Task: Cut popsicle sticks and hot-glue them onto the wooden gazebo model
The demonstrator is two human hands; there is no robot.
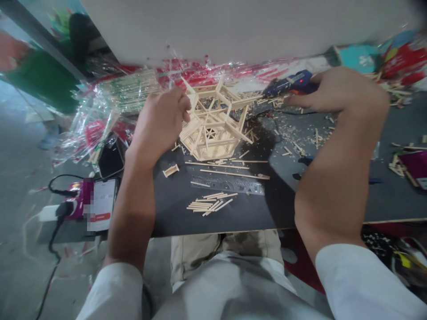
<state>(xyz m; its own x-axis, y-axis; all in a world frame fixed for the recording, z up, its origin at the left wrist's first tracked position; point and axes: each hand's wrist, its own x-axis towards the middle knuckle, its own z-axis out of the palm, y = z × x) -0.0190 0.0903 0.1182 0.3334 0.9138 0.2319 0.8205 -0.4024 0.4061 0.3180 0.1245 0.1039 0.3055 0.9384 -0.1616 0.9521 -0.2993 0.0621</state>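
Our right hand (343, 91) clasped a glue gun (288, 85); our left hand (160, 122) curled at the stick frame (208, 114), hold unclear. Ruler (228, 185) and loose sticks (210, 205) lay before it, plastic wrap (200, 71) behind.

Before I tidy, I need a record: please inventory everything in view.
Stick frame: one, pale, centre
Loose sticks: many, pale, around frame
Small stick assembly: one, pale, left
Ruler: one, clear, front centre
Glue gun: one, blue, centre right
Phone: one, lit screen, left
Phone-like slab: one, black, left
Socket block: one, purple, left
Plastic wrapping: uncountable, clear and red, back
Box: one, teal, back right
Packet: one, purple, right
Tub: one, green, back left
Table: one, black, centre
Trousers: pair, beige, bottom
Sleeves: two, white, bottom
Left hand: one, bare, at frame
Right hand: one, bare, on glue gun
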